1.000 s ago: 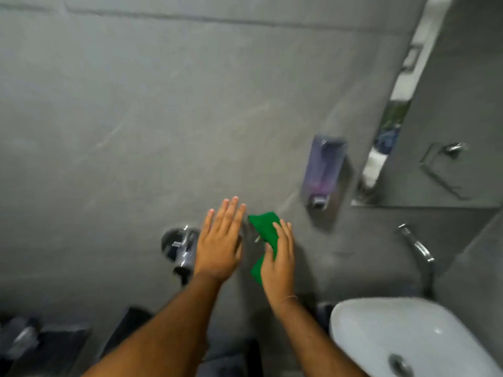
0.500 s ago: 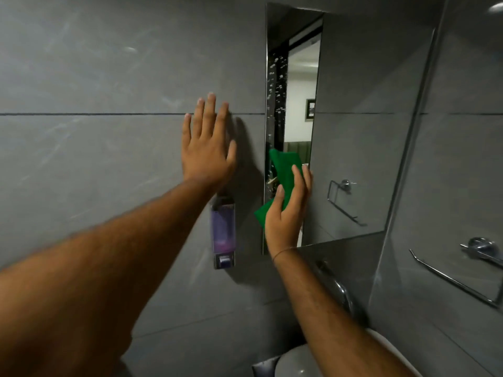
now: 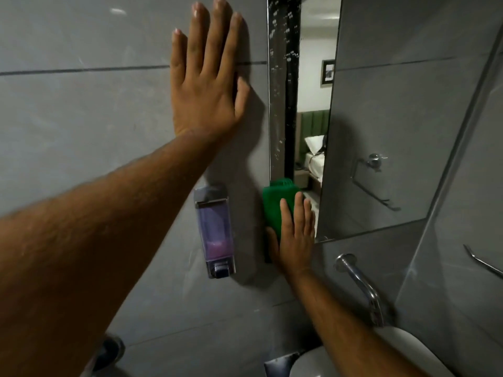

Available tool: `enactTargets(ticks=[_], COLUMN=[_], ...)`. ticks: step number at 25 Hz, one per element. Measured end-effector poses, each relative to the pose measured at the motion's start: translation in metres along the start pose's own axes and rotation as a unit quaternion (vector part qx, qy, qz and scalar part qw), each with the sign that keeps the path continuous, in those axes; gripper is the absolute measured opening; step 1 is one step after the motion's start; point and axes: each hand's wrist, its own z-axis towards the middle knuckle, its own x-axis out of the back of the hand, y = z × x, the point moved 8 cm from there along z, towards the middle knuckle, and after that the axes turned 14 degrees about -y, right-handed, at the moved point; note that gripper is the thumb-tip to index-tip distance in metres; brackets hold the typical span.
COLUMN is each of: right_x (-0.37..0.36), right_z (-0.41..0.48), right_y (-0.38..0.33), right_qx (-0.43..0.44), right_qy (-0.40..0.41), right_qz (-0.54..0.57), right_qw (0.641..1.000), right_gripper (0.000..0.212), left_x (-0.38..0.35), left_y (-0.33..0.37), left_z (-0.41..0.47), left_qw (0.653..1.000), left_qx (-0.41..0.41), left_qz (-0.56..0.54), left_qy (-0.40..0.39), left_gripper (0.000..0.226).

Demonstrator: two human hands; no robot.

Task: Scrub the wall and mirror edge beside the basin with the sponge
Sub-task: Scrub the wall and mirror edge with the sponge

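Observation:
My right hand point(image 3: 295, 235) presses a green sponge point(image 3: 275, 205) flat against the lower left corner of the mirror point(image 3: 381, 118), straddling the mirror's left edge and the grey tiled wall point(image 3: 81, 131). White soap flecks dot the strip of mirror above the sponge. My left hand point(image 3: 208, 77) lies flat on the wall with fingers spread, just left of the mirror edge and higher up, holding nothing. The white basin point(image 3: 408, 349) shows at the bottom right, partly hidden by my right forearm.
A clear soap dispenser point(image 3: 215, 232) with purple liquid hangs on the wall just left of the sponge. A chrome tap point(image 3: 362, 287) juts out below the mirror. A towel rail point(image 3: 484, 265) is on the right wall. A chrome fitting point(image 3: 109, 349) sits low on the left.
The view has swung up from the basin to the mirror. My right hand slid the sponge down the mirror's left edge to its bottom corner. My left hand stays flat on the wall.

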Motion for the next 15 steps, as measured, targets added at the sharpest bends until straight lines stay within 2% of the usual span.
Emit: enactTargets(ticks=[4,7,10,12,15], right_x=[-0.035,-0.035,-0.03,-0.014,0.036], right_z=[-0.05,-0.05,-0.048,-0.024,0.06], right_y=[0.018,0.023,0.021,0.013,-0.018], right_qx=[0.063,0.089,0.1,0.071,0.052], right_qy=[-0.045,-0.04,-0.035,-0.014,0.03], right_qz=[-0.064,-0.091,-0.072,-0.04,0.008], right_qw=[0.995,0.991,0.992,0.997,0.998], right_gripper=[0.07,0.07,0.069,0.069,0.07], left_x=[-0.002,-0.002,-0.001,-0.002,-0.004], left_y=[0.001,0.002,0.003,0.003,0.003], left_z=[0.0,0.0,-0.001,-0.001,-0.003], left_qw=[1.0,1.0,1.0,1.0,1.0], left_qx=[-0.004,-0.004,-0.011,-0.017,-0.022], left_qz=[0.013,0.015,0.007,-0.002,-0.008], left_qy=[0.012,0.009,0.007,0.006,0.0], left_gripper=[0.078,0.078,0.08,0.082,0.082])
